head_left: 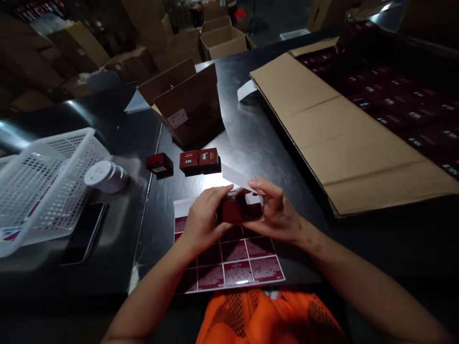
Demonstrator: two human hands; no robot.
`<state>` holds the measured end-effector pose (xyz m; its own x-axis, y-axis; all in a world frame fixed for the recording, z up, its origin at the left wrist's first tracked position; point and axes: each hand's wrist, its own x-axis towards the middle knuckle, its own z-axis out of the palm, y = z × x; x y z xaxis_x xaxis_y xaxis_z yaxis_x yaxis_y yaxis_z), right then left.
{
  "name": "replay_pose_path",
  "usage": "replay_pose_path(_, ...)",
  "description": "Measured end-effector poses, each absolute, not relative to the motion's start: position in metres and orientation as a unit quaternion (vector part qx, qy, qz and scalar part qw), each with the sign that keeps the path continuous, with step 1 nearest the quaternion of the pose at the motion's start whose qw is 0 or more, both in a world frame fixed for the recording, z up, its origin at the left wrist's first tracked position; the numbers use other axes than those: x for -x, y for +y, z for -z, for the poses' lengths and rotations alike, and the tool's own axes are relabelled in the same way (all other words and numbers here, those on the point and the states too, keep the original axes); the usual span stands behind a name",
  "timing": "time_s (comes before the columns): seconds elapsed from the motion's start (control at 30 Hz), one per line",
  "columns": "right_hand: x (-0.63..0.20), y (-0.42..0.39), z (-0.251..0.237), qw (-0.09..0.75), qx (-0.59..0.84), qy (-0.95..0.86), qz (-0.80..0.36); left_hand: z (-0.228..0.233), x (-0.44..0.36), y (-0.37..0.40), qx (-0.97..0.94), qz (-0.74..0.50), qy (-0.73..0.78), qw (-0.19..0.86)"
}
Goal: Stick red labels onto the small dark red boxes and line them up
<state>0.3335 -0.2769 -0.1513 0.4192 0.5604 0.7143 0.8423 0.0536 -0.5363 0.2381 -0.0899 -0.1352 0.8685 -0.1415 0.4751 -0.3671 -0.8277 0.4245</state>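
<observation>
The left hand (204, 212) grips the dark box (231, 211) on its left side; the right hand (278, 210) holds the right end, its thumb on the near face. To work well, the person should keep the left grip firm but light (thin card probably dents easily) and move the right fingers gently. The box is above the sheet (238, 274), deep red, with a pale part at its right end.
</observation>
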Motion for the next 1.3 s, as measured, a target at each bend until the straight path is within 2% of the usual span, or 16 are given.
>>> replay_pose_path(0.07, -0.333, -0.276, 0.149, 0.470, 0.679, -0.533, 0.182, 0.133, -0.236, -0.093, -0.945, -0.238, -0.136, 0.179)
replay_pose_path(0.13, -0.331, -0.277, 0.144, 0.454, 0.678, -0.546, 0.190, 0.132, -0.234, -0.095, -0.952, -0.231, -0.130, 0.154)
replay_pose_path(0.27, -0.329, -0.285, 0.126, 0.504, 0.663, -0.534, 0.147, 0.134, -0.233, -0.096, -0.935, -0.177, -0.100, 0.292)
replay_pose_path(0.37, -0.330, -0.293, 0.113, 0.601, 0.668, -0.422, 0.118, 0.137, -0.238, -0.096, -0.897, -0.193, -0.039, 0.397)
replay_pose_path(0.47, -0.335, -0.296, 0.107, 0.706, 0.641, -0.293, 0.069, 0.139, -0.242, -0.097, -0.862, -0.217, 0.015, 0.458)
replay_pose_path(0.57, -0.338, -0.294, 0.108, 0.756, 0.621, -0.204, -0.013, 0.138, -0.242, -0.100, -0.833, -0.222, 0.046, 0.505)
replay_pose_path(0.7, -0.338, -0.293, 0.107, 0.741, 0.634, -0.161, -0.149, 0.137, -0.242, -0.101, -0.816, -0.219, 0.061, 0.531)
replay_pose_path(0.83, -0.334, -0.293, 0.104, 0.696, 0.668, -0.144, -0.220, 0.139, -0.244, -0.101, -0.834, -0.245, 0.015, 0.495)
replay_pose_path(1.03, -0.328, -0.287, 0.106, 0.675, 0.669, -0.157, -0.269, 0.143, -0.243, -0.101, -0.853, -0.252, -0.016, 0.456)
replay_pose_path(1.3, -0.326, -0.284, 0.111, 0.662, 0.684, -0.186, -0.245, 0.145, -0.242, -0.104, -0.852, -0.259, -0.011, 0.455)
